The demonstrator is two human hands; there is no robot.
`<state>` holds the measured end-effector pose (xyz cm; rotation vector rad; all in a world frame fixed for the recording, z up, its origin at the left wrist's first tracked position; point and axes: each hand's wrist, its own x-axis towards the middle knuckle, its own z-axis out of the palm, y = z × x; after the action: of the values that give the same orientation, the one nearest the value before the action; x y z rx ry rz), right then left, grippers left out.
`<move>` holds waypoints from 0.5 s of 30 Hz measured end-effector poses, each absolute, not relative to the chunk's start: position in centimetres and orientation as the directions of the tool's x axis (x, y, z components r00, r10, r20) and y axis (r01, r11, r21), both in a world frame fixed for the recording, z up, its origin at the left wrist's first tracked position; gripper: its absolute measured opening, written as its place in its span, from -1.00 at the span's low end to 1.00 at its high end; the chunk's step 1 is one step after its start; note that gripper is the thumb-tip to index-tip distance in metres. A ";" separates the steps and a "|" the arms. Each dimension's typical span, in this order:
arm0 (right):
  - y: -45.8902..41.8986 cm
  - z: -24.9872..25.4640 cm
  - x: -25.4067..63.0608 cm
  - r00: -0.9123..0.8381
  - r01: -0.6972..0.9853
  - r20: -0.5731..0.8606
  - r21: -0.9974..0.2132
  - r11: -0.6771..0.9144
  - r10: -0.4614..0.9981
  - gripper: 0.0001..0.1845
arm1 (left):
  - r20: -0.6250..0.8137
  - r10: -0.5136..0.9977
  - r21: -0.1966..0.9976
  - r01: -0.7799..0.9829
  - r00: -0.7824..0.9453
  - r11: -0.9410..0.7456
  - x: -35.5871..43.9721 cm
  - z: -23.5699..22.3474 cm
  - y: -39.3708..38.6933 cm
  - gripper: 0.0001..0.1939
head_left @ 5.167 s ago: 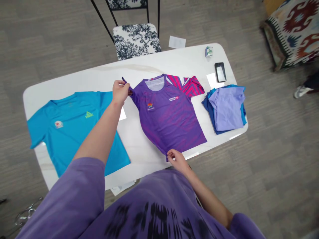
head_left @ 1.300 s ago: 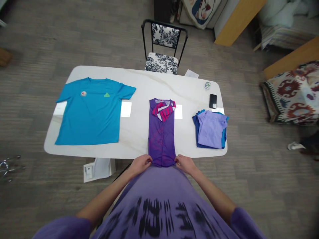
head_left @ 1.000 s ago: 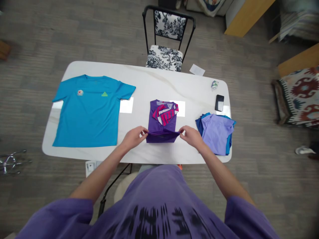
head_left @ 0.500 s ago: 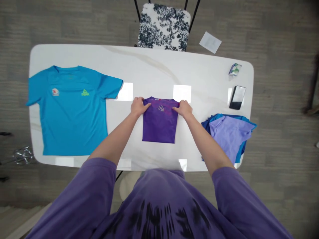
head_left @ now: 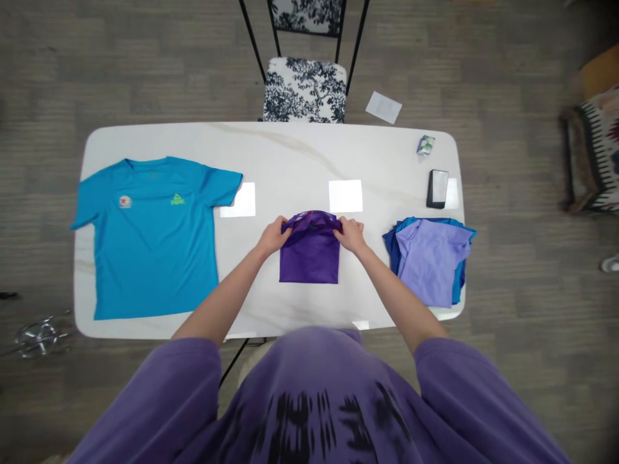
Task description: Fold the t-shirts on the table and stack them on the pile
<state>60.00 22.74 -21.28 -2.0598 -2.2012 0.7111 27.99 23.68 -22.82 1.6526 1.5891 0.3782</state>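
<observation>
A folded purple shirt (head_left: 310,254) lies in the middle of the white table (head_left: 290,151). My left hand (head_left: 275,234) grips its far left corner and my right hand (head_left: 351,233) grips its far right corner. Both hands are closed on the cloth, and the far edge is lifted a little off the table. A blue T-shirt (head_left: 152,232) lies spread flat to the left. A stack of folded shirts (head_left: 430,254), lilac on top, sits to the right.
A black phone (head_left: 438,188) and a small carton (head_left: 425,144) lie at the far right of the table. A chair with a floral seat (head_left: 304,87) stands behind the table. A sheet of paper (head_left: 383,107) lies on the floor.
The purple shirt went from a long folded strip to a small square as I brought its near end up to the collar. Both hands now grip and lift the far edge.
</observation>
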 end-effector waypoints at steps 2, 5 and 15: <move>18.5 -19.5 60.6 -0.134 0.898 -0.233 -0.439 0.019 0.963 -0.70 | -0.268 0.939 0.765 0.640 0.216 0.071 27.4 -20.3 19.9 -0.74; 11.2 -16.5 61.8 -0.143 0.819 -0.239 -0.574 -0.021 0.960 -0.69 | -0.215 0.936 0.819 0.574 0.279 0.017 26.9 -16.7 13.9 -0.74; -10.4 -5.6 71.7 -0.018 0.583 -0.282 -0.782 -0.219 0.959 -0.65 | -0.256 0.786 0.939 0.339 0.562 0.062 34.6 -6.6 -0.9 -0.68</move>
<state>71.70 -10.36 -5.63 -1.8251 -1.6029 1.1372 34.63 -0.95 -6.63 1.5315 0.9955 0.4407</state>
